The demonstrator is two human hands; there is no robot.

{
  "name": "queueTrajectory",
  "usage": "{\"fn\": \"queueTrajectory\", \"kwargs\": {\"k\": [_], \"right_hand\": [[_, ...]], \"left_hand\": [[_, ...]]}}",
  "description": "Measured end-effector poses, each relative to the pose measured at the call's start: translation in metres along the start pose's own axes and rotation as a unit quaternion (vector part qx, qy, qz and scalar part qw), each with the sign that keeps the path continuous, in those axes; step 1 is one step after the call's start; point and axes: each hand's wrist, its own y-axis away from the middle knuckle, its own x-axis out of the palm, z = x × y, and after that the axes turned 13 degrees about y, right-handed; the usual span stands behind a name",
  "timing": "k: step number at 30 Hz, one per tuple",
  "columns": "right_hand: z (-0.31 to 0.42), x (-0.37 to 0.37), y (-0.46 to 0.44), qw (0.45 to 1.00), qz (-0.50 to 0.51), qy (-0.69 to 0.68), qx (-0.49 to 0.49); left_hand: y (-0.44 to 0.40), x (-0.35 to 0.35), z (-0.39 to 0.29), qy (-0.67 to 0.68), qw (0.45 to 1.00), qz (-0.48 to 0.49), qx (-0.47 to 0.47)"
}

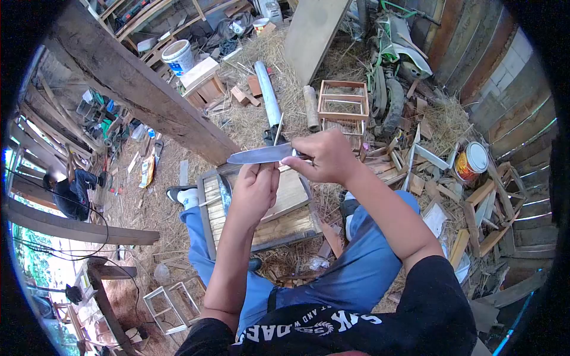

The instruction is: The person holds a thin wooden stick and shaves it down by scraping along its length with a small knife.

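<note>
My right hand (325, 157) grips the handle of a knife (256, 155), its broad blade pointing left. Just below the blade, my left hand (256, 188) is closed with its fingertips near the knife's lower edge. A thin wooden stick (279, 127) rises beyond the blade, in line with my left fingers; the blade covers where it enters the hand. Between my legs lies a low slatted wooden frame (261, 238) with a flat board (290, 193) on it. Another blade (224, 193) rests on its left side, partly behind my left hand.
A thick wooden post (142, 89) slants at upper left. Ahead are a small wooden rack (343, 99), a white bucket (178, 57) and a motorbike (395, 65). Wood scraps and a paint bucket (472, 160) lie right. Another person (70, 193) sits far left.
</note>
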Motion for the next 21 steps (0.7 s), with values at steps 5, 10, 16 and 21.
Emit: {"fn": "queueTrajectory", "kwargs": {"k": [5,10,16,21], "right_hand": [[-0.027,0.003,-0.003,0.983,-0.064,-0.024,0.168],[-0.034,-0.003,0.001,0.972,-0.055,-0.083,0.214],[0.010,0.002,0.007,0.999,0.000,-0.026,0.045],[0.013,0.002,0.006,0.998,-0.037,-0.057,-0.017]], "left_hand": [[0.012,-0.005,-0.006,0.007,0.999,0.042,0.033],[0.020,-0.009,-0.005,0.030,0.998,0.037,0.040],[0.016,-0.003,-0.001,0.042,0.999,0.004,-0.005],[0.015,-0.002,-0.001,0.063,0.998,0.002,-0.016]]}}
